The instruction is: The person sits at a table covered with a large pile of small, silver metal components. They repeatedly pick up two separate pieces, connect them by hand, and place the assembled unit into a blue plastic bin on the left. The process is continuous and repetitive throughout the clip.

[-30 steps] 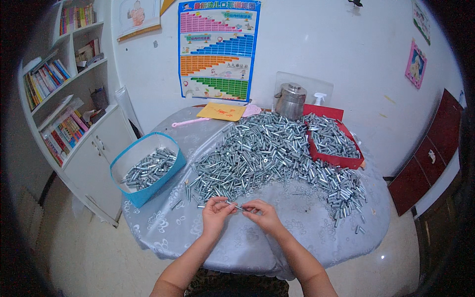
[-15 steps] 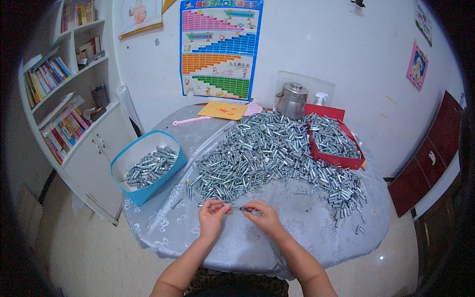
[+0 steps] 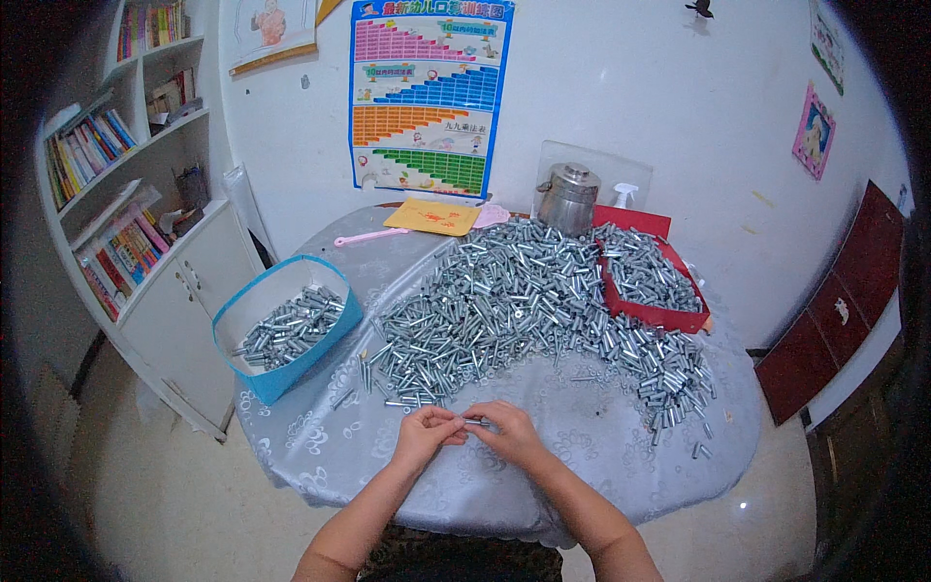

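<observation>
Both hands pinch one small metal bolt at the table's near edge.
Left hand and right hand closed on its ends, fingertips meeting — big pile of bolts just beyond; blue basket left, red tray far right.

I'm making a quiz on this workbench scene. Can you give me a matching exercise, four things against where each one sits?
Things:
1. blue basket
2. red tray
3. metal pot
4. small metal part

Places:
A. at the back of the table, near the wall
B. between the fingertips of the left hand and right hand
C. at the table's left edge, partly filled with metal pieces
D. on the right side of the table, beside the big pile

Pairs: 1-C, 2-D, 3-A, 4-B
</observation>
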Action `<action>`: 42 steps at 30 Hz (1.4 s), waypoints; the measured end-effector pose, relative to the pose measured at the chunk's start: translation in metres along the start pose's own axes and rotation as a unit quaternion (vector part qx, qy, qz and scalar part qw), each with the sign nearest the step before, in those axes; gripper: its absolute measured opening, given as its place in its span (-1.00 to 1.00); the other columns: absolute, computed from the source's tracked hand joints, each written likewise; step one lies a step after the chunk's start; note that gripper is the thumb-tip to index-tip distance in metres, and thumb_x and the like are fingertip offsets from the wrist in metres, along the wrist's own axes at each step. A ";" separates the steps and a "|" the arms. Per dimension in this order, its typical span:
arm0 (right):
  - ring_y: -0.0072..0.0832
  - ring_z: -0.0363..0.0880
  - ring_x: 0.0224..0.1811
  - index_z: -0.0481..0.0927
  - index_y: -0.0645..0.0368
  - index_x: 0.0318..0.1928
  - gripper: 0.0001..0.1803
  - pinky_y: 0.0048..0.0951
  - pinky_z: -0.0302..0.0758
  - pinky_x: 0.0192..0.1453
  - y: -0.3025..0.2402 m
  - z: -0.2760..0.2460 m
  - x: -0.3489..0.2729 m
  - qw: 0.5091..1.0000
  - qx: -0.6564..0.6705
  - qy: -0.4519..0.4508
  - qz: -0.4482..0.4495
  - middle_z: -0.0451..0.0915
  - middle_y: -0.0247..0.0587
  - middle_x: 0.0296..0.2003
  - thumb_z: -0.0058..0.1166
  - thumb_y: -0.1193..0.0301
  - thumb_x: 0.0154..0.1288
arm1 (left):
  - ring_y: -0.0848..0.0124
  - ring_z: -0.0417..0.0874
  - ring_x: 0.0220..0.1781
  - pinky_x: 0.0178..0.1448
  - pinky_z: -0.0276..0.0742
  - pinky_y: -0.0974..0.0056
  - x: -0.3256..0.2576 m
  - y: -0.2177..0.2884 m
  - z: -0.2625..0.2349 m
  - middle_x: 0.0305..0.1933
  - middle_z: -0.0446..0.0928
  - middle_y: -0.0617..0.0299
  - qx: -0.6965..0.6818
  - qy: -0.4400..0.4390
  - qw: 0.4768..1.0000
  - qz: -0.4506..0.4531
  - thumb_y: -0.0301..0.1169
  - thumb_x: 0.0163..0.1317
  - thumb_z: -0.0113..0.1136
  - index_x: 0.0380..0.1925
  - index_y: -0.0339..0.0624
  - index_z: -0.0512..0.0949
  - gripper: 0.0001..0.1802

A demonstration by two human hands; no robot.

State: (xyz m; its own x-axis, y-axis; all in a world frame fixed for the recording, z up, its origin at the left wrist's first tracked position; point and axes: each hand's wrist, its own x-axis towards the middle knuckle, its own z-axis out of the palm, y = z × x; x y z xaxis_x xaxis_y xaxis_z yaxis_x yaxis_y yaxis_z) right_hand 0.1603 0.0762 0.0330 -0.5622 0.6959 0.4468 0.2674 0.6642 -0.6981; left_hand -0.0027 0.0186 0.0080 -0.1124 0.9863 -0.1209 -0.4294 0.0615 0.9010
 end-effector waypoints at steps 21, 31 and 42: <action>-0.41 0.47 -0.37 0.60 0.16 -0.39 -0.75 -0.46 0.39 -0.27 0.065 -0.014 0.034 0.973 -0.149 0.088 0.150 0.55 -0.24 -0.42 0.25 0.34 -0.16 | 0.34 0.60 -0.46 -0.39 0.61 0.33 0.001 -0.010 -0.007 -0.41 0.53 0.01 -0.095 0.071 0.991 0.065 -0.60 0.05 0.13 -0.39 -0.36 0.42 -0.88; -0.68 0.40 -0.40 0.59 0.19 -0.30 -0.73 -0.64 0.38 -0.29 0.017 -0.011 0.016 0.973 0.163 -0.040 0.159 0.54 -0.37 -0.36 0.27 0.49 -0.12 | 0.32 0.60 -0.47 -0.39 0.61 0.33 -0.003 -0.003 -0.004 -0.40 0.54 -0.04 -0.091 0.070 0.992 0.043 -0.58 0.05 0.14 -0.39 -0.37 0.43 -0.88; -0.63 0.46 -0.35 0.58 0.18 -0.29 -0.74 -0.60 0.38 -0.26 0.017 -0.005 0.012 0.973 0.155 -0.082 0.149 0.55 -0.36 -0.35 0.25 0.43 -0.08 | 0.33 0.60 -0.47 -0.40 0.60 0.34 -0.002 -0.006 -0.007 -0.41 0.54 -0.04 -0.092 0.052 0.994 0.017 -0.54 0.08 0.13 -0.39 -0.33 0.43 -0.89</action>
State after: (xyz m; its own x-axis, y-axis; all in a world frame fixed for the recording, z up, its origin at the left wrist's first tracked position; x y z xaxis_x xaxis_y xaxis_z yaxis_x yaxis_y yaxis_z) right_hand 0.1613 0.0971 0.0296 -0.6197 0.7752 0.1224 0.2020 0.3083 -0.9296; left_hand -0.0059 0.0151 0.0003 -0.2176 0.9654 -0.1434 -0.5794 -0.0096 0.8150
